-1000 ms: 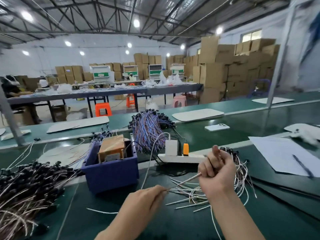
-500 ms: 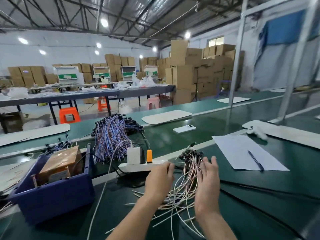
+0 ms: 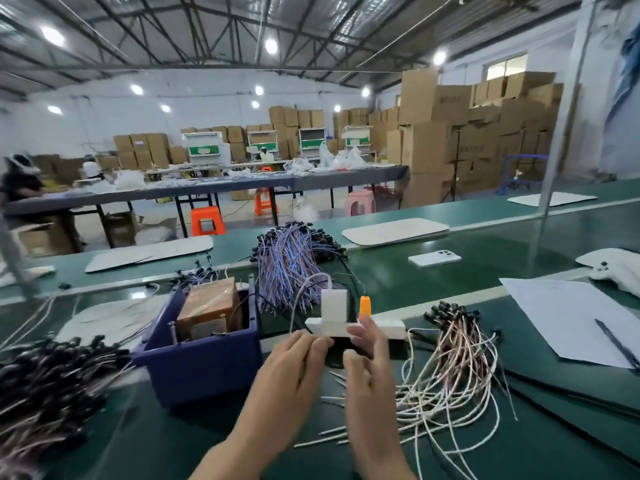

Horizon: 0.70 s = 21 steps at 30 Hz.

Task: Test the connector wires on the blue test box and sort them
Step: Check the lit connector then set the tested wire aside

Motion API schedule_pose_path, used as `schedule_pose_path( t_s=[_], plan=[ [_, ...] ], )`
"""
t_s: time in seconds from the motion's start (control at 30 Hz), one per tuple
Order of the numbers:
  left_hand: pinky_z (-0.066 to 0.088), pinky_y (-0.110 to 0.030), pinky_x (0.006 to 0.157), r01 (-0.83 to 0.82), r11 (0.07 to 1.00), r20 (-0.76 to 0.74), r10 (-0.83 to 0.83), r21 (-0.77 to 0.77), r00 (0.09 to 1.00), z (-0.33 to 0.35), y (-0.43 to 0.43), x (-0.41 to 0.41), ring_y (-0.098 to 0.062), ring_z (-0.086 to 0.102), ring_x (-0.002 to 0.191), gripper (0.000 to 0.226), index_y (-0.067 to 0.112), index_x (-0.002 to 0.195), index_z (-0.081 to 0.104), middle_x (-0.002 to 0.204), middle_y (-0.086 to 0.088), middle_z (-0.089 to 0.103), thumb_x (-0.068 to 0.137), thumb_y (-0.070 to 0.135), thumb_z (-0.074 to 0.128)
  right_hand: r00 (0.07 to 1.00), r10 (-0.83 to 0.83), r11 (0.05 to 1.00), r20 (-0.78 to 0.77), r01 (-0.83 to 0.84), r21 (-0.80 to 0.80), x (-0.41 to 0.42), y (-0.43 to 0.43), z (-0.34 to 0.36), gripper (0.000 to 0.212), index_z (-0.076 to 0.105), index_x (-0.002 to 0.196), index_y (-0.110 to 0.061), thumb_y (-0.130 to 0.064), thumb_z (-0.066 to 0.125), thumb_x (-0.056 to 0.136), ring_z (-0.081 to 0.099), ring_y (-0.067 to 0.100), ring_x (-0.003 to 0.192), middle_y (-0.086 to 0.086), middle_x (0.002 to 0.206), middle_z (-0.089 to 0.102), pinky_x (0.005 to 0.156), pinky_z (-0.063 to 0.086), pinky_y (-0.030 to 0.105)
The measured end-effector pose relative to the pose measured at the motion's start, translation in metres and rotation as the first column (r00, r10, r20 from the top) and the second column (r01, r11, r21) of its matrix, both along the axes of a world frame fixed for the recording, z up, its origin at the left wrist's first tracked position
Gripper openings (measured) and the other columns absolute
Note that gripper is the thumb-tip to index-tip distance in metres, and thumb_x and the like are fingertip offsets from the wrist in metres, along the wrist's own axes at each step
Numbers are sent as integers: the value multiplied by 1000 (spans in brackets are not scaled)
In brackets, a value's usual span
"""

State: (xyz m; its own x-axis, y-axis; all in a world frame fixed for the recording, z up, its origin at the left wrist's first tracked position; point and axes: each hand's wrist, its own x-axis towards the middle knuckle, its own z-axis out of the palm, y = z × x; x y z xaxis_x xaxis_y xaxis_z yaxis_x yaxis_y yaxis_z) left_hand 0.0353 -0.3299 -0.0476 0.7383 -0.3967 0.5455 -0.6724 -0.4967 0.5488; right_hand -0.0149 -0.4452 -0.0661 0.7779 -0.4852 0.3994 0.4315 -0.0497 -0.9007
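Note:
The blue test box [image 3: 201, 372] stands left of centre on the green bench, with a brown taped device [image 3: 211, 311] inside it. My left hand [image 3: 294, 368] reaches forward just right of the box, its fingers relaxed and nearly straight. My right hand [image 3: 367, 372] hovers beside it with loosely spread fingers, and I see no wire in either hand. Right of my hands lies a loose pile of white and pink connector wires [image 3: 453, 368]. A heap of dark-tipped wires [image 3: 45, 386] lies at the far left.
A white power strip [image 3: 388, 329] with a white adapter [image 3: 334, 303] and an orange plug [image 3: 364, 306] lies just beyond my fingers. Behind it sits a blue-purple wire bundle [image 3: 291, 268]. A phone [image 3: 434, 258] and paper [image 3: 561, 313] with a pen [image 3: 616, 342] lie at the right.
One second ago both hands held a single wire between them. Half a second ago they rested on the right pile. Now they have moved left, in front of the power strip, holding nothing.

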Motion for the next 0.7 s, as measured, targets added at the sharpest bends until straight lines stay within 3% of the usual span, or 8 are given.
schedule_pose_path(
  t_s=[0.13, 0.23, 0.3, 0.43, 0.53, 0.6, 0.7],
  plan=[
    [45, -19, 85, -229, 971, -44, 226, -63, 973, -17, 90, -19, -1, 60, 102, 32, 40, 109, 64, 103, 25, 64, 101, 48, 34, 978, 200, 940, -64, -210, -270, 15, 74, 0, 34, 55, 121, -48, -28, 50, 94, 62, 4, 99, -23, 108, 62, 81, 44, 8],
    [45, -26, 78, -473, 880, -131, 464, -42, 876, -39, 144, -22, -3, 61, 93, 20, 42, 117, 56, 101, 20, 63, 102, 36, 44, 932, 333, 820, -140, -360, -445, 30, 120, -8, 28, 60, 112, -48, -31, 47, 95, 62, 3, 97, -23, 105, 63, 83, 47, 14],
    [46, -31, 76, -599, 800, -165, 590, -8, 790, -53, 173, -23, -13, 60, 88, 28, 30, 128, 55, 97, 10, 62, 101, 23, 51, 905, 373, 744, -205, -424, -517, 38, 141, -16, 25, 60, 104, -51, -30, 47, 98, 64, 2, 90, -25, 101, 65, 79, 51, 19],
    [46, -30, 80, -724, 690, -143, 719, 26, 680, -62, 209, -24, -14, 53, 94, 31, 16, 130, 57, 114, 0, 61, 100, 14, 52, 852, 363, 671, -377, -519, -530, 53, 156, -38, 28, 61, 97, -53, -29, 47, 103, 57, 17, 59, -4, 84, 70, 54, 45, 30],
    [43, -29, 73, -801, 597, -152, 788, -47, 596, -57, 218, -18, -14, 53, 91, 31, 13, 129, 57, 124, -4, 58, 99, 11, 53, 811, 366, 643, -455, -575, -506, 57, 154, -47, 27, 63, 100, -47, -26, 47, 105, 52, 10, 51, -6, 84, 71, 52, 43, 30],
    [49, -32, 84, -823, 566, -71, 820, -50, 568, -53, 221, -16, -19, 57, 102, 30, 9, 126, 59, 123, -8, 59, 96, 8, 58, 806, 371, 666, -462, -578, -472, 57, 152, -46, 29, 65, 100, -47, -25, 46, 105, 52, 8, 52, -12, 84, 71, 53, 45, 30],
    [46, -43, 97, -880, 473, -12, 880, -43, 474, -46, 234, -14, -27, 55, 115, 31, 10, 124, 61, 126, -12, 59, 93, 13, 61, 805, 367, 692, -466, -571, -441, 56, 150, -45, 30, 65, 98, -48, -26, 46, 104, 59, 23, 60, -12, 83, 72, 58, 49, 37]
  ],
)
